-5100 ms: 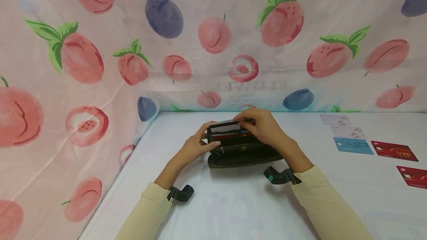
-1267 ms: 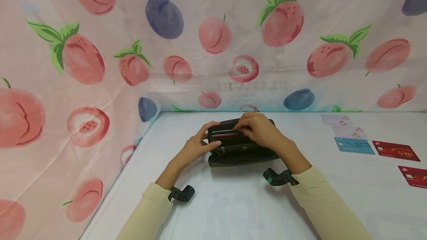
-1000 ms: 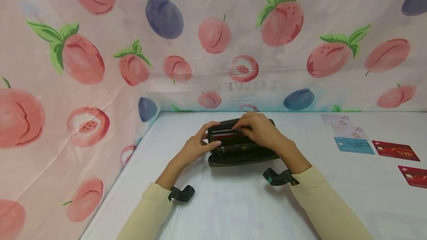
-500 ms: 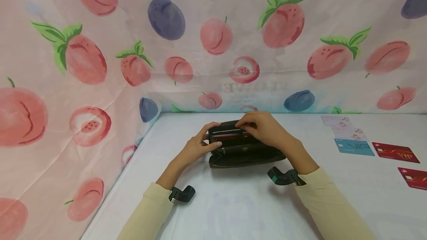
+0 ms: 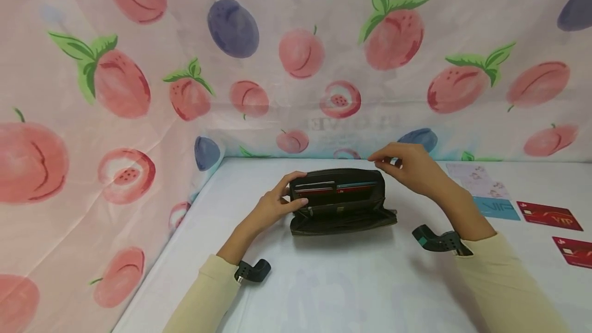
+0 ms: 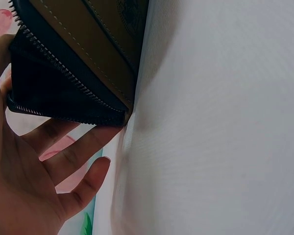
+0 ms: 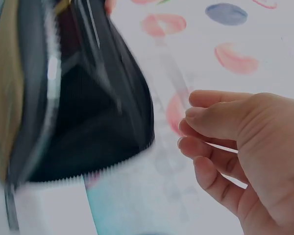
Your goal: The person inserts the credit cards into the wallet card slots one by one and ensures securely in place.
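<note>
A dark zip-around wallet [image 5: 344, 227] stands unzipped on the white table, its inside facing me. Red and blue card edges [image 5: 357, 188] show in its right slot, with a pale card edge [image 5: 314, 185] above a red one on the left. My left hand [image 5: 273, 207] grips the wallet's left end, thumb in front and fingers behind. The left wrist view shows brown panels [image 6: 95, 54] and a zip on the outside. Just past the wallet's right end, my right hand [image 5: 411, 168] hovers with fingers loosely bent. Nothing shows between its fingertips in the right wrist view.
On the right lie two pale printed cards [image 5: 485, 181], a blue VIP card [image 5: 499, 209] partly behind my right wrist, a red VIP card [image 5: 550, 216] and another red card [image 5: 575, 252] nearer the edge. Fruit-patterned cloth [image 5: 259, 132] hangs behind and at the left.
My right hand has left the wallet's pocket and moved right and up, uncovering the right slot's cards. The pale card stood higher five seconds ago. My left hand stays put.
</note>
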The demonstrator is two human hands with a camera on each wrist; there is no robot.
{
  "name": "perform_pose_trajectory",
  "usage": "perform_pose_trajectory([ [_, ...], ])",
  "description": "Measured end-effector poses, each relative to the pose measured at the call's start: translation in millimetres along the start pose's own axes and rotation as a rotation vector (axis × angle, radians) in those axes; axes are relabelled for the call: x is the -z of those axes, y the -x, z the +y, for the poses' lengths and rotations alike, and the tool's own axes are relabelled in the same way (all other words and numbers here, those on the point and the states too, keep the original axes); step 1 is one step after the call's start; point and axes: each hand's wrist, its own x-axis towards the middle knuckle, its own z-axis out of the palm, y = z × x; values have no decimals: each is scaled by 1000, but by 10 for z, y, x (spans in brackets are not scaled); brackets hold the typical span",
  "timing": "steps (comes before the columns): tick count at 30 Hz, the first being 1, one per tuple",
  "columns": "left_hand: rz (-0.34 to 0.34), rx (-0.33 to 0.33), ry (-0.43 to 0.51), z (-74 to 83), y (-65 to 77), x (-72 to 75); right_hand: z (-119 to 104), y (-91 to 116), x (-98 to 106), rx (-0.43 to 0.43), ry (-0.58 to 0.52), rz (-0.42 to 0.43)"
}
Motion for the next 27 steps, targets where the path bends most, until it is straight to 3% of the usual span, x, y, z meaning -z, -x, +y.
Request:
perform_pose_trajectory([
  [5, 3, 1, -1, -11, -2, -14, 177, 227, 157, -31, 67, 34],
  [9, 7, 5, 8, -1, 2, -9, 301, 396, 318, -163, 85, 39],
  [15, 4, 18, 22, 6, 2, -13, 466, 683, 576, -402, 54, -9],
  [22, 0, 17, 20, 13, 0, -26, 682, 1055, 783, -507, 79, -77],
  [27, 8, 25, 21, 15, 2, -20, 852, 1214, 849, -584, 106, -121],
])
